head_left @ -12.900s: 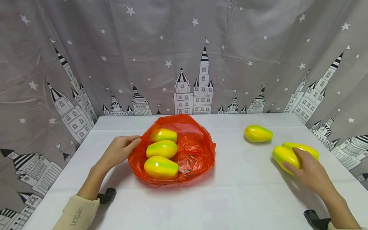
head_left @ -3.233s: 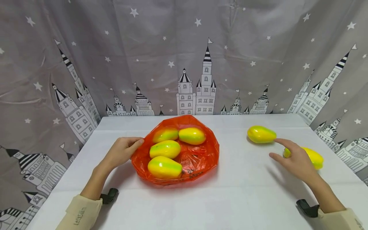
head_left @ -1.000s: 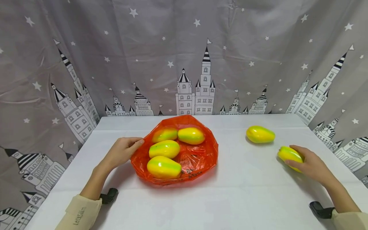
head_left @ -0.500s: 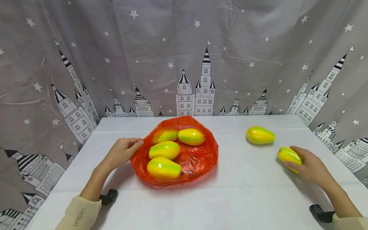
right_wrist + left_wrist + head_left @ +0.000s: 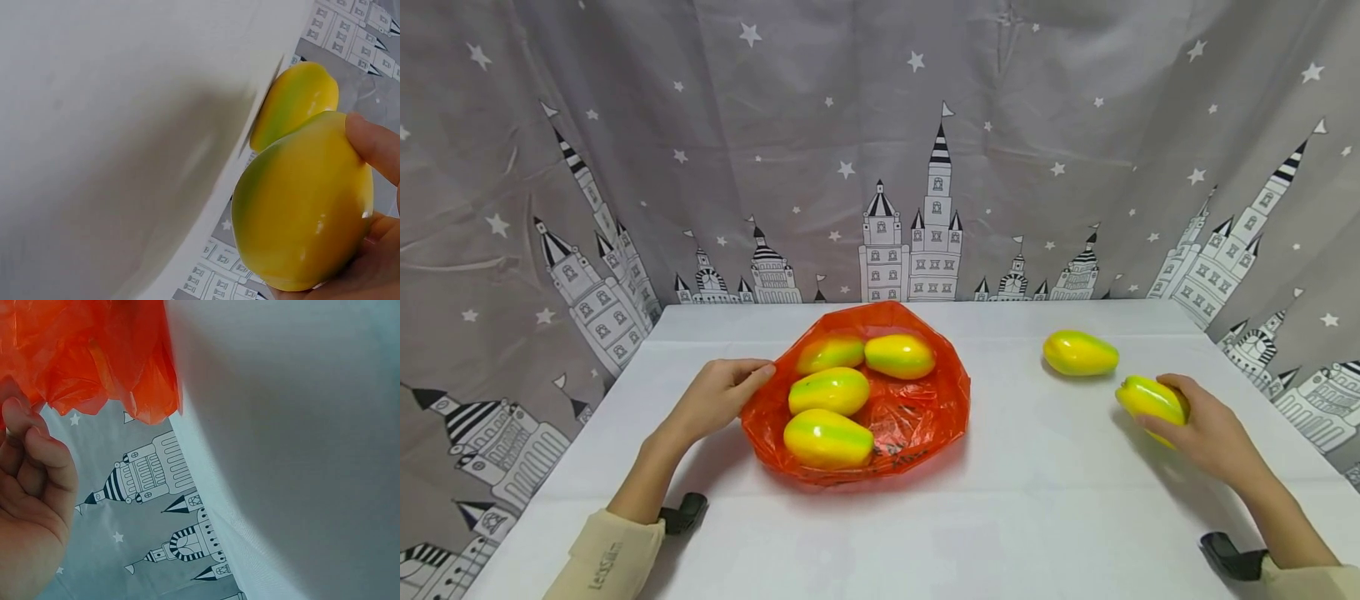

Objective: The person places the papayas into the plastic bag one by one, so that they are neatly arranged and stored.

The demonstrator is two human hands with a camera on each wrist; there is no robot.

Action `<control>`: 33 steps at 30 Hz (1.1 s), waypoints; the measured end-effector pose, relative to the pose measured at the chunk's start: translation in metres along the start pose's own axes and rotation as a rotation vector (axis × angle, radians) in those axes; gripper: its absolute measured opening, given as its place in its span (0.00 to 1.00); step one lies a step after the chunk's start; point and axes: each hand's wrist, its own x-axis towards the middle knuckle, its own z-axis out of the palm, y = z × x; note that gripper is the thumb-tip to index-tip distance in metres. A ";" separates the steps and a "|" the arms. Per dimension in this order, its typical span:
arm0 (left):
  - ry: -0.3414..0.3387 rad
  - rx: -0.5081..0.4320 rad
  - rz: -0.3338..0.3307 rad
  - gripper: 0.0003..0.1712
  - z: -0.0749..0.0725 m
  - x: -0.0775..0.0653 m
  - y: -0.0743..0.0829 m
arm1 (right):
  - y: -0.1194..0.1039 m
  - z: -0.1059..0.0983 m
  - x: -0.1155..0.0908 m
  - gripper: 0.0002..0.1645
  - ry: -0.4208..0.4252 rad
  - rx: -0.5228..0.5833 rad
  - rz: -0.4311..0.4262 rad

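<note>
In the head view, my left hand (image 5: 715,400) pinches the left rim of an opened red plastic bag (image 5: 917,408) lying mid-table. The left wrist view shows its curled fingers at the bag's crinkled edge (image 5: 112,356). Inside the bag lie several glossy yellow-green papayas (image 5: 827,439), most along its left side, with another papaya (image 5: 900,356) at the back right. At the table's right, my right hand (image 5: 1213,437) grips a papaya (image 5: 1150,402), thumb on one side and fingers on the other. The right wrist view shows this papaya (image 5: 300,206) close up.
One more papaya (image 5: 1080,352) lies on the white tablecloth (image 5: 1000,517) at the back right, beyond my right hand. A grey curtain (image 5: 790,125) printed with castles and stars hangs behind and beside the table.
A fourth papaya, earlier under my right hand, now lies in the bag. My right hand went from open to gripping another papaya, moving it slightly left. My left hand stays at the bag.
</note>
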 end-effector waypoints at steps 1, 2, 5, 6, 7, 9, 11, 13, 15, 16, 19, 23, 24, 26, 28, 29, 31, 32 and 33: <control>0.000 -0.001 0.000 0.25 0.000 0.000 0.000 | -0.002 0.000 0.000 0.39 0.003 0.003 -0.002; 0.000 -0.001 0.000 0.25 0.000 0.000 0.000 | -0.004 0.000 0.000 0.39 0.007 0.006 -0.004; 0.003 0.002 0.008 0.24 0.000 0.000 -0.001 | -0.008 0.001 0.000 0.38 0.028 0.017 -0.029; 0.004 0.002 0.009 0.24 0.000 0.000 -0.001 | -0.009 0.001 0.000 0.37 0.038 0.015 -0.040; 0.005 0.001 0.011 0.24 0.000 0.000 -0.001 | -0.010 0.001 0.000 0.37 0.048 0.017 -0.051; 0.005 0.002 0.012 0.24 0.000 0.000 -0.001 | -0.012 0.001 0.000 0.36 0.071 0.021 -0.078; 0.004 0.002 0.010 0.24 0.000 0.000 -0.001 | -0.015 0.001 0.000 0.35 0.088 0.024 -0.096; 0.005 0.004 0.009 0.24 -0.001 0.000 -0.001 | -0.018 0.000 0.000 0.35 0.093 0.037 -0.107; 0.006 0.005 0.009 0.24 -0.001 0.000 0.000 | -0.022 -0.001 0.000 0.35 0.094 0.042 -0.112; 0.006 0.006 0.008 0.24 -0.001 0.000 0.000 | -0.024 -0.001 0.000 0.35 0.092 0.047 -0.111; 0.007 0.008 0.007 0.24 -0.001 0.001 0.000 | -0.032 -0.003 -0.001 0.34 0.080 0.059 -0.118; 0.006 0.012 0.006 0.23 -0.001 0.001 0.000 | -0.041 -0.003 -0.001 0.35 0.064 0.066 -0.133; 0.005 0.012 0.006 0.23 -0.001 0.002 0.000 | -0.044 -0.003 -0.002 0.35 0.062 0.067 -0.138; 0.004 0.011 0.006 0.23 -0.001 0.002 -0.001 | -0.048 -0.003 -0.002 0.35 0.062 0.069 -0.151; 0.001 0.010 0.006 0.23 -0.001 0.002 0.000 | -0.054 -0.004 -0.002 0.35 0.064 0.069 -0.167; 0.001 0.010 0.006 0.24 -0.001 0.002 0.000 | -0.056 -0.005 -0.001 0.35 0.062 0.069 -0.174; 0.002 0.011 0.006 0.23 -0.001 0.002 0.000 | -0.061 -0.006 -0.001 0.36 0.052 0.068 -0.188; 0.002 0.012 0.005 0.24 -0.001 0.002 0.000 | -0.064 -0.007 0.000 0.37 0.046 0.069 -0.195; 0.003 0.013 0.005 0.24 -0.001 0.002 0.000 | -0.067 -0.007 0.000 0.37 0.039 0.071 -0.200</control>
